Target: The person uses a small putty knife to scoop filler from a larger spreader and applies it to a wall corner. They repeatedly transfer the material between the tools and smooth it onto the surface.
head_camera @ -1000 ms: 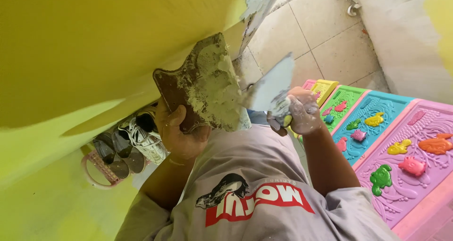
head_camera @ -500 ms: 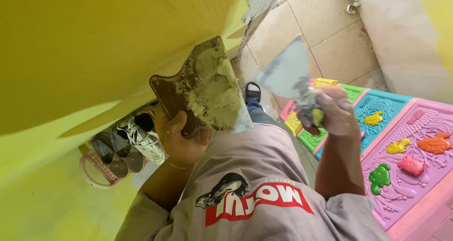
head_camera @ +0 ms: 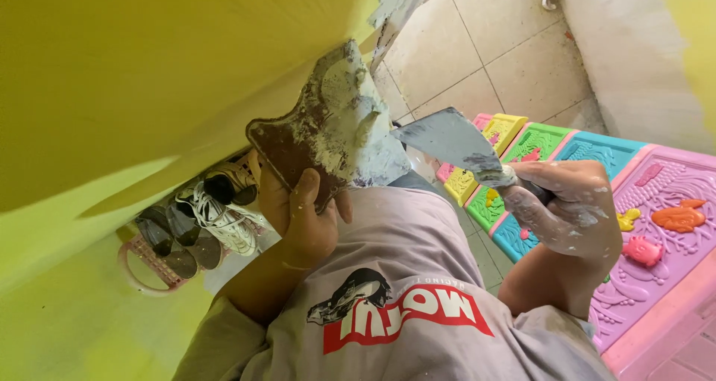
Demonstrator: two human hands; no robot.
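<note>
Putty knife [head_camera: 451, 141] has swung down since half a second ago — blade edge now meets the plaster board [head_camera: 328, 131]. Right hand [head_camera: 570, 205] fists the handle; left hand [head_camera: 306, 217] clamps the board's lower edge — beside the yellow wall [head_camera: 134, 75].

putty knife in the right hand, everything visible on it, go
The putty knife has a broad, flat, trapezoid blade that looks like metal, grey and smeared with pale filler. The blade narrows to a neck crusted with filler, then a handle almost wholly hidden in the right hand, whose fingers wrap it. The blade points up and left, its wide edge close to the filler-loaded hawk board held by the left hand; whether they touch cannot be told. Nothing else touches it.
</note>
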